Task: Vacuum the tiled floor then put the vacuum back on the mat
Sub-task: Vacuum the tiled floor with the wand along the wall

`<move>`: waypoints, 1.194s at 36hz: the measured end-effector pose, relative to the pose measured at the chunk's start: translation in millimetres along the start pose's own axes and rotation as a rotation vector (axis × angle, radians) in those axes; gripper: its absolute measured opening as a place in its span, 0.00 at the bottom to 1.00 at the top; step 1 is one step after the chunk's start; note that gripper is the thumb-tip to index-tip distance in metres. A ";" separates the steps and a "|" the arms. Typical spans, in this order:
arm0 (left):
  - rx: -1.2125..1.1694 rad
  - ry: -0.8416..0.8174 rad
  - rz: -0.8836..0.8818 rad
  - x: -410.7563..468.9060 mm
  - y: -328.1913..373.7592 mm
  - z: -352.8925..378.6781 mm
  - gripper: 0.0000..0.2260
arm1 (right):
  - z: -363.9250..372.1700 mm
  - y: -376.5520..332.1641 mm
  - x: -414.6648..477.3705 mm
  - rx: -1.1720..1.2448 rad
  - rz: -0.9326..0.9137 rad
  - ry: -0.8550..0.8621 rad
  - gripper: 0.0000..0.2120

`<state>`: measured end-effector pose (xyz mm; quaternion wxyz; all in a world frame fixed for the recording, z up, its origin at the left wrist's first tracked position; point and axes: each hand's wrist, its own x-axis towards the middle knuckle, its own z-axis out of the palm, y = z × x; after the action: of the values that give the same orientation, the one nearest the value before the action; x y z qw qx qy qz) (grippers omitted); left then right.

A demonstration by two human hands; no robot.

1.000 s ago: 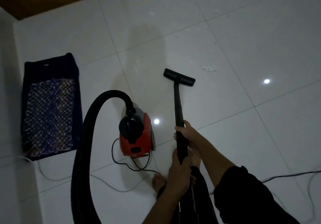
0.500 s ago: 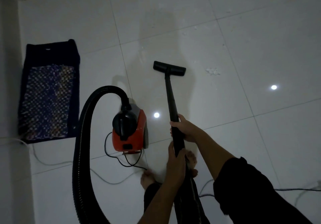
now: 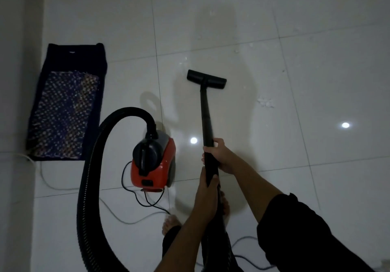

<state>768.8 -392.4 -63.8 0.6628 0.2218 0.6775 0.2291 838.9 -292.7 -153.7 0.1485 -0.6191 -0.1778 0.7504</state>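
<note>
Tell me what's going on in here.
A person is vacuuming, gripping the black wand with the right hand farther down the tube and the left hand nearer the body. The floor head lies on the tiles, with white crumbs to its right. The red canister sits beside the mat, not on it.

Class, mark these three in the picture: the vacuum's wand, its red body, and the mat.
wand (image 3: 205, 111): head view, on the bare black tube, upper half.
red body (image 3: 157, 174): head view, on the red casing, lower front.
mat (image 3: 65, 111): head view, on the patterned middle.
</note>
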 end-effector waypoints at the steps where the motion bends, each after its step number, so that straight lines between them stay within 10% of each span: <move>1: 0.009 0.013 0.003 4.7 3.6 1.0 0.15 | -1.8 -4.5 0.9 -0.010 -0.005 -0.012 0.27; 43: -0.006 -0.092 -0.009 165.7 227.8 -2.0 0.16 | -12.3 -264.0 116.2 -0.205 -0.102 0.099 0.13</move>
<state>762.3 -110.8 -58.1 0.6950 0.2270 0.6465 0.2179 829.8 -4.6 -138.6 0.1311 -0.6575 -0.2774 0.6882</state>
